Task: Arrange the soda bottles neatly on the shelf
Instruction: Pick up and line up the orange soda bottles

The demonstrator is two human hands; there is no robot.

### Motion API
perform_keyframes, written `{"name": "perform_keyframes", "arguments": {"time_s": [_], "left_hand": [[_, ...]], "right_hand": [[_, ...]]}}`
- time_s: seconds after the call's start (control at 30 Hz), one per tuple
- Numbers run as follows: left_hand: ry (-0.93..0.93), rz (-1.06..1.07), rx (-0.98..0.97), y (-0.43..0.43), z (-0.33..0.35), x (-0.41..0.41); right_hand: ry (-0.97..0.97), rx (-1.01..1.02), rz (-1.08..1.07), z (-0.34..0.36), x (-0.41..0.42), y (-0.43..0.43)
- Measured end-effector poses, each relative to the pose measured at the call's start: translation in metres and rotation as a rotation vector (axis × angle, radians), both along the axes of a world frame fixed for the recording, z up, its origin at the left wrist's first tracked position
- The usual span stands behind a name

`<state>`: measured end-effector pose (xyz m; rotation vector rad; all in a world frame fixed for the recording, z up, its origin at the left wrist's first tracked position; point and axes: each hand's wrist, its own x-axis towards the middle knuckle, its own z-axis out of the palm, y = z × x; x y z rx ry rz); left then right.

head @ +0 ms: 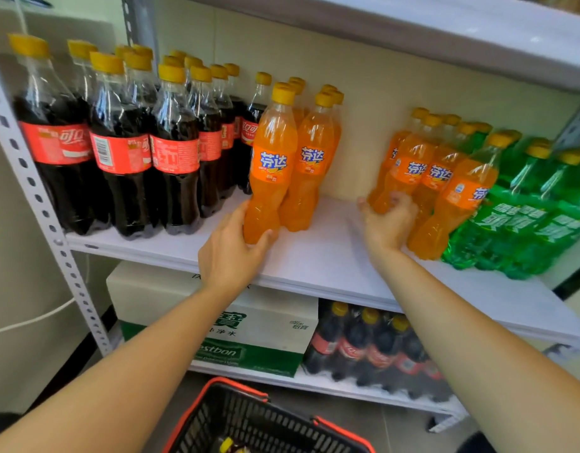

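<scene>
Our left hand (pixel 233 253) is clamped round the pinched waist of the front orange bottle (pixel 271 165), which stands on the shelf (pixel 328 256). Across a bare stretch at three o'clock, our right hand (pixel 388 223) curls round the foot of a second orange bottle (pixel 401 173). Both bottles look full, so we judge them weighty and stiff, with smooth plastic that is likely slick. The waist under the label seems the surest hold, low enough for sliding upright. Cola bottles (pixel 118 142) crowd nine o'clock, and green bottles (pixel 543 207) stand beyond the right hand.

Bare shelf (pixel 331 253) gap between two orange bottle groups (pixel 301 165).
</scene>
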<state>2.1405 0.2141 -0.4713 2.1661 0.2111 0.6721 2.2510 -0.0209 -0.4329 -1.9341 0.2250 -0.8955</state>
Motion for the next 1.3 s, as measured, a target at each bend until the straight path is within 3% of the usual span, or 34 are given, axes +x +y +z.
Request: {"name": "perform_keyframes", "arguments": {"time_s": [0.2,0.43,0.53,0.63,0.73,0.9,1.07,1.3], "left_hand": [[0.041,0.001,0.019,0.003,0.001,0.000],[0.085,-0.124,-0.010,0.008,0.008,-0.002],[0.026,-0.104,-0.098,0.006,0.013,-0.012],[-0.155,-0.025,-0.075,-0.005,0.022,-0.030],[-0.204,-0.197,-0.192,-0.018,0.042,-0.041],[-0.054,-0.549,-0.418,-0.043,0.067,-0.059],[0.060,-0.723,-0.641,-0.064,0.077,-0.070],[-0.003,-0.742,-0.614,-0.080,0.071,-0.077]], "right_hand": [[0.116,0.099,-0.057,0.007,0.025,-0.026],[0.175,0.057,-0.160,0.010,0.039,-0.021],[0.125,0.041,-0.084,0.007,0.027,-0.024],[0.068,0.066,0.097,0.003,-0.001,-0.029],[0.063,0.082,0.297,0.008,-0.042,-0.029],[0.141,0.061,0.496,0.018,-0.120,-0.021],[0.159,0.033,0.483,0.006,-0.191,0.002],[0.149,-0.045,0.444,-0.012,-0.225,0.015]]}}
